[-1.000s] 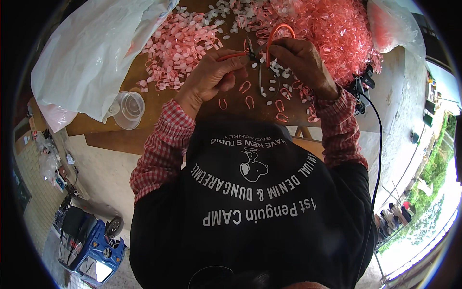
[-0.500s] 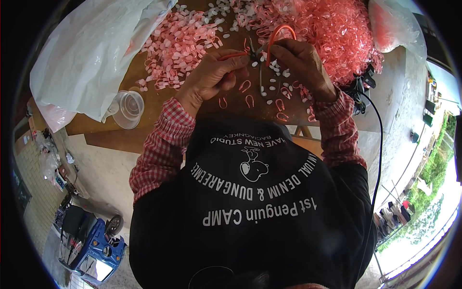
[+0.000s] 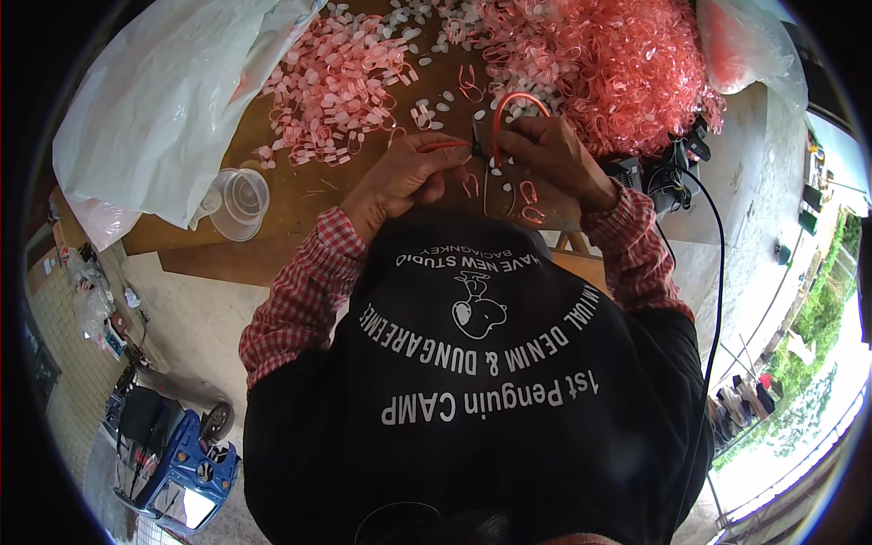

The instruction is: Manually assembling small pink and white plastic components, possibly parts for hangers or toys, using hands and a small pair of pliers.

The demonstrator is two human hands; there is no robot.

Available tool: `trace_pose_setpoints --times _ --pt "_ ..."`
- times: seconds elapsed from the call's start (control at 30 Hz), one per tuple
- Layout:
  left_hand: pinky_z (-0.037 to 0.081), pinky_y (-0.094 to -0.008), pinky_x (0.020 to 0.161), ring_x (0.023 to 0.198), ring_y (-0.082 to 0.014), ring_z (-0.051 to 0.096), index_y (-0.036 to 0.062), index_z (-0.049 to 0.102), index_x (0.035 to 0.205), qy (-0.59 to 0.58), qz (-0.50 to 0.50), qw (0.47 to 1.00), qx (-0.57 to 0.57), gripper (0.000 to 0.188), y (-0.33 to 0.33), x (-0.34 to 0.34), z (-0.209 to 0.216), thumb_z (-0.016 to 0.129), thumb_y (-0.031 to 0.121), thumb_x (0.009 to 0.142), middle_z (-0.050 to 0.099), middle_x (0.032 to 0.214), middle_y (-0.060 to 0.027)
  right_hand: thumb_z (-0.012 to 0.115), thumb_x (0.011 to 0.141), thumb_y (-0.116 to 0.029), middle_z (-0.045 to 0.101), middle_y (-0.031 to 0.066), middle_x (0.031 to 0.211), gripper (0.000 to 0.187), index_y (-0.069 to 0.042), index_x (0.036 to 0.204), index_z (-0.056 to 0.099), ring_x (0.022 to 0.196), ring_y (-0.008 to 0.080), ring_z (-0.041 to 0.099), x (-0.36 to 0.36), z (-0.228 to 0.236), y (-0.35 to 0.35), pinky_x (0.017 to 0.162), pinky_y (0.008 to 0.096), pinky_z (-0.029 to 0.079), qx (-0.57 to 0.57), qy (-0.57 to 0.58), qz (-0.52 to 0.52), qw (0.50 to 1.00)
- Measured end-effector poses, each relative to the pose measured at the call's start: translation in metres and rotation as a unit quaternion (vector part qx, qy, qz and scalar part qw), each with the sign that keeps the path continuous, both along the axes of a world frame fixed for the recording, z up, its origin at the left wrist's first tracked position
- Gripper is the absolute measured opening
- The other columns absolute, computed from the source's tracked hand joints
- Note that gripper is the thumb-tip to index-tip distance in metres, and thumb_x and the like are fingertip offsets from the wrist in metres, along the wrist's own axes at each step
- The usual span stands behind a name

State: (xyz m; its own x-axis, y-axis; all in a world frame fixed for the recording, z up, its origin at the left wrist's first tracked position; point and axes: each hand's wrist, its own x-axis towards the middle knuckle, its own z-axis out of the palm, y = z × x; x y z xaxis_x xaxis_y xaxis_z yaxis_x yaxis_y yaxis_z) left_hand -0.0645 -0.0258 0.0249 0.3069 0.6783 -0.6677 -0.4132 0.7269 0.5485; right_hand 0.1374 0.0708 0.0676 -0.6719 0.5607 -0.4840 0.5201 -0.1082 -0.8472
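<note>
My left hand is closed around a straight red handle leading to a small dark metal head, like that of pliers. A thick, curved red piece arches up from my right hand, its fingers pinched on it; I cannot tell whether it is the same tool's other handle. Between the hands, a thin metal rod runs down toward me. Small red U-shaped loops and white oval pieces lie around the hands.
A heap of pink loops with pale tabs lies at the far left, a larger red heap at the far right. White plastic sheeting and clear round tubs are on the brown table's left. A black cable hangs at the right.
Both hands have come nearer to me with the red-handled tool and the curved red piece. Several loose loops and white ovals between and beyond the hands lie in different places.
</note>
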Motion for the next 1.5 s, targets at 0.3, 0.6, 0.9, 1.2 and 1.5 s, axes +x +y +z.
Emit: trace_pose_setpoints --times 0.3,0.6,0.9,1.2,1.5 --pt "0.032 -0.017 0.037 0.041 -0.0045 0.044 -0.0004 0.057 0.109 0.017 -0.021 0.998 -0.053 0.034 -0.023 0.009 -0.006 0.065 0.023 0.086 0.062 0.075 -0.0067 0.057 0.087 -0.024 0.059 0.0012 0.07 0.027 0.002 0.088 0.063 0.061 0.0047 0.051 0.015 -0.038 -0.037 0.053 0.0216 0.042 -0.065 -0.055 -0.048 0.995" --pt "0.036 -0.0182 0.037 0.04 -0.0055 0.047 -0.0028 0.057 0.105 0.014 -0.021 0.999 -0.024 0.032 -0.028 0.008 -0.005 0.065 0.022 0.086 0.064 0.076 -0.0097 0.058 0.087 -0.021 0.058 -0.0002 0.069 0.022 0.0 0.09 0.063 0.055 0.0028 0.048 0.016 -0.036 -0.05 0.047 0.0199 0.038 -0.059 -0.02 -0.118 0.991" --pt "0.034 -0.0163 0.036 0.04 -0.0045 0.045 0.001 0.058 0.107 0.011 -0.04 0.999 -0.012 0.03 -0.019 0.007 -0.003 0.064 0.023 0.087 0.063 0.074 -0.0073 0.059 0.087 -0.022 0.059 -0.0011 0.074 0.024 0.0 0.097 0.062 0.061 0.003 0.05 0.02 -0.035 -0.044 0.054 0.0191 0.04 -0.102 0.003 -0.108 0.989" --pt "0.034 -0.0169 0.036 0.039 -0.0046 0.045 0.0023 0.059 0.105 0.007 -0.044 0.999 -0.006 0.028 -0.017 0.007 -0.004 0.064 0.023 0.087 0.063 0.073 -0.0065 0.06 0.085 -0.019 0.063 0.0002 0.078 0.023 0.001 0.098 0.063 0.063 0.0035 0.051 0.022 -0.036 -0.047 0.055 0.0199 0.042 -0.044 0.01 -0.107 0.993" --pt "0.035 -0.0169 0.038 0.04 -0.0046 0.045 0.001 0.058 0.108 0.017 -0.059 0.998 -0.018 0.031 -0.022 0.008 -0.004 0.063 0.023 0.087 0.063 0.074 -0.007 0.063 0.083 -0.019 0.059 0.0011 0.07 0.022 0.001 0.092 0.063 0.06 0.0043 0.05 0.029 -0.029 -0.056 0.052 0.0216 0.04 -0.03 -0.049 -0.001 0.998"
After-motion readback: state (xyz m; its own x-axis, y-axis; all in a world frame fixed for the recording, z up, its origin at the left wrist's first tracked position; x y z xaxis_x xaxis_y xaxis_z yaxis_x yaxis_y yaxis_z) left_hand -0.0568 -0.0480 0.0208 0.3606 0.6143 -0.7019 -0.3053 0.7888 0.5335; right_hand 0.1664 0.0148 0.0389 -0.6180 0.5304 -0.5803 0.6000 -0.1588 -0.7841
